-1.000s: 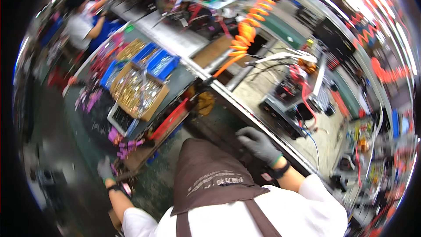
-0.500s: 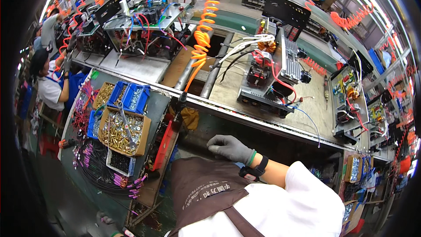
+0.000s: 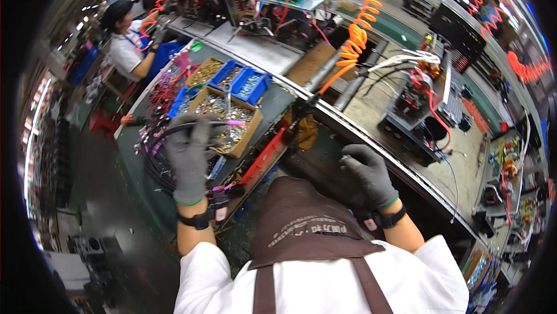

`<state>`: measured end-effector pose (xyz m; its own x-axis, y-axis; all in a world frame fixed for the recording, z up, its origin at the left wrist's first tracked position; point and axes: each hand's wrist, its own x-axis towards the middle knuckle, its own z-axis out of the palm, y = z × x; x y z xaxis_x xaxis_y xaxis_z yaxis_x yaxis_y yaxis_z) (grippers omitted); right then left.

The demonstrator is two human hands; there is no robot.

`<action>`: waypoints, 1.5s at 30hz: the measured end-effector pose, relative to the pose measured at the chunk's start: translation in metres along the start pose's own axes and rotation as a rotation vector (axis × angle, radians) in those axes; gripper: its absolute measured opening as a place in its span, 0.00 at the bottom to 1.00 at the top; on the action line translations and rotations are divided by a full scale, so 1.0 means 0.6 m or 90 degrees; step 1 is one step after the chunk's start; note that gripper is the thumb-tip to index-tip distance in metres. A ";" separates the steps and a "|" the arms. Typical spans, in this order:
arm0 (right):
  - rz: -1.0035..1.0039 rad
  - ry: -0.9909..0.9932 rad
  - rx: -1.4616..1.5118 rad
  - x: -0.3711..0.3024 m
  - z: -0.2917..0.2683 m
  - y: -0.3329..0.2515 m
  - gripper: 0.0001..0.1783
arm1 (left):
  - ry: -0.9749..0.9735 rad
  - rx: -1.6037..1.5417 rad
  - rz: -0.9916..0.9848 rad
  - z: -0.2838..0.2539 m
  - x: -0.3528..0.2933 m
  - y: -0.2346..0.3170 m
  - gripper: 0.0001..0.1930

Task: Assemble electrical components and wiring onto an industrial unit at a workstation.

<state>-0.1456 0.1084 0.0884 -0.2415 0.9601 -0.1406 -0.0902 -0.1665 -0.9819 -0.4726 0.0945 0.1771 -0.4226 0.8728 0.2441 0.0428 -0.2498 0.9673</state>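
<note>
My left hand (image 3: 188,160), in a grey glove, is raised over the side bench, closed on a black cable (image 3: 168,133). The cable's pink-sleeved end (image 3: 235,123) sticks out to the right, above the cardboard box of mixed metal fasteners (image 3: 246,131). My right hand (image 3: 371,176), also gloved, hovers in front of the main bench edge with its fingers curled. A small shiny piece shows at its fingertips, too small to name. More black cables lie in a bundle (image 3: 155,166) beneath my left wrist.
Blue bins (image 3: 249,86) of small hardware stand beside the box, with a red bin (image 3: 264,156) at the bench side. A coiled orange air hose (image 3: 355,41) hangs ahead. An open electronic unit (image 3: 415,114) sits on the main bench. Another person (image 3: 130,41) works at far left.
My left hand has risen from the lower left edge and now holds a black cable over the side bench. The view has swung left, and my right hand remains curled before the main bench.
</note>
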 end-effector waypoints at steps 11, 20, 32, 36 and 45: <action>-0.137 -0.076 0.097 0.017 0.027 -0.087 0.14 | -0.184 -0.153 -0.059 0.141 -0.093 -0.012 0.09; -0.133 -0.144 0.041 0.030 -0.015 -0.092 0.13 | -0.262 -0.229 -0.156 0.256 -0.125 -0.042 0.07; 0.310 0.161 -0.274 -0.195 -0.366 -0.018 0.10 | -0.005 -0.267 -0.521 0.313 -0.087 -0.166 0.14; 0.356 0.226 -0.365 -0.262 -0.408 0.011 0.09 | -0.206 -0.068 -0.293 0.346 -0.094 -0.160 0.15; -0.139 0.265 -0.345 -0.103 -0.313 -0.063 0.11 | -0.858 -0.099 -0.493 0.455 -0.113 -0.116 0.21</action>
<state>0.0543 0.0973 0.1104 0.1250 0.9829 0.1353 0.4240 0.0703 -0.9029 -0.1999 0.1673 0.1120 0.8002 0.5006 -0.3304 0.0806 0.4561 0.8863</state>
